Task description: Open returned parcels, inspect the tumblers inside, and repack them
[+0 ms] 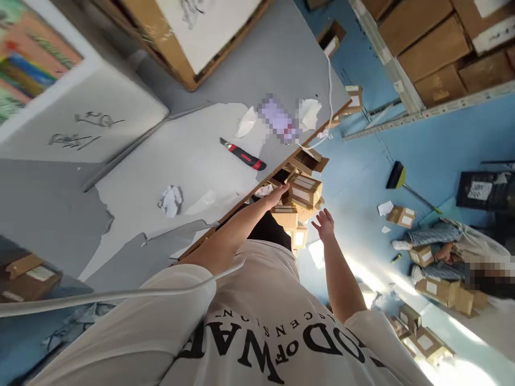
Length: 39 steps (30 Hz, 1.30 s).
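**Hands at a heap of boxes by the desk edge**

The left hand point(278, 194) reaches past the edge of the desk point(193, 155), fingers stretched out and touching the top of a small labelled box point(304, 191), not closed round it; that box sits at the top of a stack of boxes point(293, 221) piled just beside the desk and below its edge; the right hand point(324, 225) hangs open in the air, fingers spread, near the stack and holding nothing. On the desk lie a red and black knife point(243, 155), a crumpled paper point(170, 200), torn white scraps point(246, 122) and a white cable point(330, 86) running over the edge; large cartons point(189, 32) stand at its far side. On the blue floor point(362, 177) lie more small boxes point(401, 216) and a broom point(396, 176); another person point(446, 249) sits there among them, legs stretched out.
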Available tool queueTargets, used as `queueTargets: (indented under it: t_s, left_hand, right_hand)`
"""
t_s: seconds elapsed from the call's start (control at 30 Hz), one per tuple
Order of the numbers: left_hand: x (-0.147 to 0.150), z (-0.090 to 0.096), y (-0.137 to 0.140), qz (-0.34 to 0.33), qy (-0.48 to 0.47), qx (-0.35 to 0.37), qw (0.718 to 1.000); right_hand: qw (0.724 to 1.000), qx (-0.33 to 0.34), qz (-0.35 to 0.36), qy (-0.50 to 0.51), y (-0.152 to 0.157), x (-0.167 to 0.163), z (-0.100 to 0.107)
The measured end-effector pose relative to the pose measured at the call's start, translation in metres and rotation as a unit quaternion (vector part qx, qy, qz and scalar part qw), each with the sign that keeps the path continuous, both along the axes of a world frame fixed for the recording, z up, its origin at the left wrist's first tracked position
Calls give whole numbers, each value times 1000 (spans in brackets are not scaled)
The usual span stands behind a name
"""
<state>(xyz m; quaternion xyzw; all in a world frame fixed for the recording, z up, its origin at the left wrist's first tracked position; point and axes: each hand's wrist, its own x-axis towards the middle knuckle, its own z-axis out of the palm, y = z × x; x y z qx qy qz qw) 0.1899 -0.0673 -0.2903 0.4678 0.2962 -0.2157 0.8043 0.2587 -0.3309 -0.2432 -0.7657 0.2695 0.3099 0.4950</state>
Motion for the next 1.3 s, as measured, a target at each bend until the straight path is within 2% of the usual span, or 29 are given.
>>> queueTargets:
  t_s: [0.1, 0.17, 0.23, 0.3, 0.4, 0.47, 0.53, 0.57, 0.6, 0.63, 0.73, 0.77, 0.83, 0.87, 0.9, 0.93, 1.0, 1.07, 1.1, 1.17, 1.23, 1.3]
  left_hand:
    - [-7, 22, 15, 28, 32, -10, 999]
    - [-16, 36, 30, 52, 8, 3, 999]
    - [-33, 52, 50, 75, -21, 24, 997]
    - [-58, 70, 73, 110, -42, 53, 992]
    - [-110, 102, 107, 202, -43, 110, 972]
    - [-152, 122, 124, 290, -18, 141, 947]
    - [-197, 140, 130, 388, 17, 160, 907]
    - [-218, 146, 128, 441, 33, 169, 881]
    - [-239, 151, 123, 494, 48, 178, 850]
    - [-258, 155, 114, 545, 62, 187, 815]
    - [-297, 156, 71, 655, 110, 193, 722]
    - [-303, 154, 55, 676, 127, 182, 703]
    - [-308, 149, 25, 698, 162, 148, 682]
    - [-308, 146, 14, 703, 177, 129, 676]
    - [-306, 144, 6, 708, 188, 111, 672]
    - [-303, 142, 1, 712, 193, 95, 668]
    - [-295, 139, 1, 716, 189, 73, 668]
    - [-285, 137, 12, 707, 178, 62, 681]
    - [-280, 136, 21, 698, 174, 60, 692]
    - [-267, 133, 42, 669, 165, 63, 722]
    - [-250, 131, 65, 628, 153, 69, 760]
    - [-228, 130, 84, 572, 135, 74, 806]
  right_hand:
    - [997, 5, 60, -45, 35, 14, 6]
    - [989, 27, 96, -108, 68, 23, 14]
    - [969, 66, 146, -187, 107, 29, 26]
    - [939, 117, 220, -239, 149, 31, 39]
    - [885, 196, 338, -253, 213, 26, 56]
    - [847, 235, 412, -240, 256, 16, 61]
    - [798, 237, 500, -238, 301, -1, 61]
    - [761, 226, 556, -245, 325, -13, 60]
    - [712, 214, 618, -256, 349, -28, 60]
    - [648, 201, 684, -269, 373, -47, 59]
    - [406, 180, 851, -280, 437, -112, 58]
    - [342, 157, 882, -283, 454, -134, 57]
    - [243, 107, 919, -292, 476, -168, 53]
    - [211, 88, 928, -293, 481, -179, 50]
    - [194, 73, 934, -292, 482, -184, 47]
    - [188, 63, 937, -288, 479, -186, 44]
    - [208, 48, 936, -278, 465, -176, 39]
    - [248, 30, 930, -270, 443, -155, 39]
    - [279, 31, 922, -268, 430, -141, 41]
    - [369, 66, 887, -269, 398, -107, 47]
    - [487, 119, 819, -280, 356, -66, 55]
    - [605, 107, 731, -297, 302, -23, 59]
